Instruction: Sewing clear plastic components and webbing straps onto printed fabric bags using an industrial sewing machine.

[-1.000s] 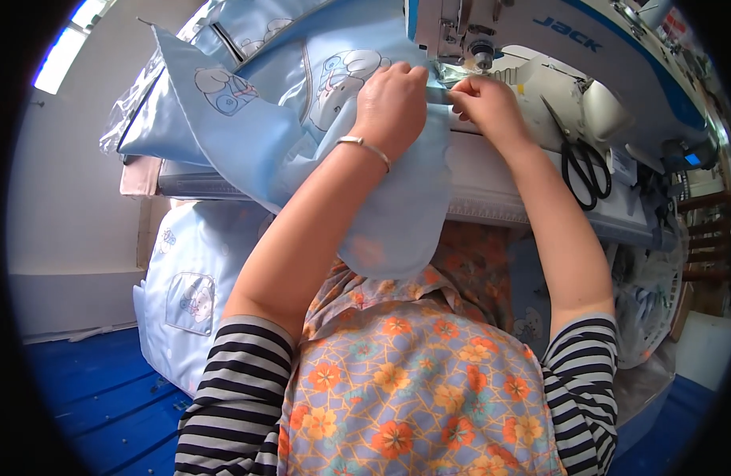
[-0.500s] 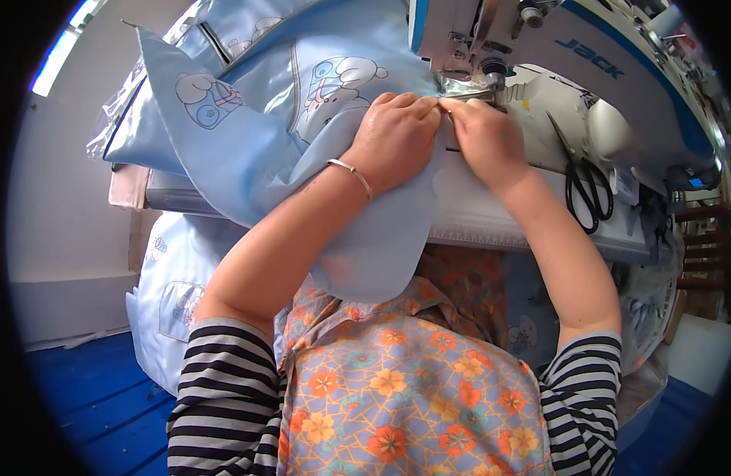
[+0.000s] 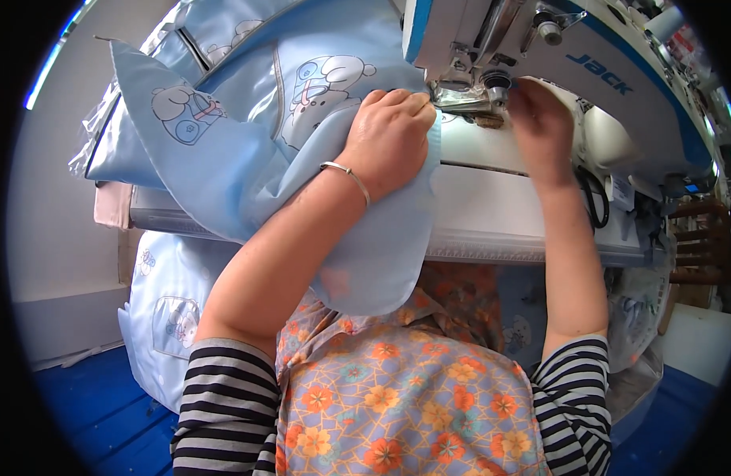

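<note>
My left hand, with a bracelet at the wrist, is closed on the edge of a light blue fabric piece printed with cartoon bears. The held edge lies just left of the needle area of a white and blue sewing machine. My right hand is raised beside the machine's needle area, off the fabric. It is smeared by motion, and its fingers are partly lost against the machine head. The fabric spreads left over the table and hangs over its front edge.
Black-handled scissors lie on the sewing table, partly hidden behind my right wrist. More blue printed fabric hangs below the table at left. A wooden chair stands at the far right.
My right hand has let go of the fabric edge and moved right and up beside the machine head. My left hand keeps its hold. The whole view has shifted slightly.
</note>
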Demonstrator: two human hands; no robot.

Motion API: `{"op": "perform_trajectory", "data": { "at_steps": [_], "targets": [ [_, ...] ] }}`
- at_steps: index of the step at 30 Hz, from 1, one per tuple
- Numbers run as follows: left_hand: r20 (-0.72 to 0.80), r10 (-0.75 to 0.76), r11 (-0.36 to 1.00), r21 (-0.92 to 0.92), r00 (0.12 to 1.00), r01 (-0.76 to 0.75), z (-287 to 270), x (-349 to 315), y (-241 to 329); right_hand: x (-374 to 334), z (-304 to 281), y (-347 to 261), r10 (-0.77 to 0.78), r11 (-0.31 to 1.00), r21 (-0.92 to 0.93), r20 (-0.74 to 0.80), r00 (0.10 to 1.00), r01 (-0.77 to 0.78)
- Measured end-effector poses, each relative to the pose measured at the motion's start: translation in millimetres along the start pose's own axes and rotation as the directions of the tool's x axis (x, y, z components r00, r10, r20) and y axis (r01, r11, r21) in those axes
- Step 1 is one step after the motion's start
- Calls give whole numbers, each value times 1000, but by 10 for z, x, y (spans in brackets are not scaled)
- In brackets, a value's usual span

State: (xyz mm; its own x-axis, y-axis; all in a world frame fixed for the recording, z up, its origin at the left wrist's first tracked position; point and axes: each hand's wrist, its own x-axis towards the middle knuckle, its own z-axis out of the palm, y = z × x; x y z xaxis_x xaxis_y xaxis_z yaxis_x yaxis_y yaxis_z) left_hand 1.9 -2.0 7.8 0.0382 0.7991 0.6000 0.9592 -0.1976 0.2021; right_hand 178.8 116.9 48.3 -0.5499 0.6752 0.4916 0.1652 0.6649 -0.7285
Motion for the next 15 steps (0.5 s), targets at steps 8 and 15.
{"op": "perform_trajectory", "data": {
  "at_steps": [8,15],
  "targets": [
    [-8,-25,999,-24,1000,25,-1,-24,74,-167,22,-222,147,973,-198,158,976,-115],
    [154,-84,992,-79,984,97,-116,-95,32,-494,312,-281,-284,885,-269,335,898,380]
  ]
}}
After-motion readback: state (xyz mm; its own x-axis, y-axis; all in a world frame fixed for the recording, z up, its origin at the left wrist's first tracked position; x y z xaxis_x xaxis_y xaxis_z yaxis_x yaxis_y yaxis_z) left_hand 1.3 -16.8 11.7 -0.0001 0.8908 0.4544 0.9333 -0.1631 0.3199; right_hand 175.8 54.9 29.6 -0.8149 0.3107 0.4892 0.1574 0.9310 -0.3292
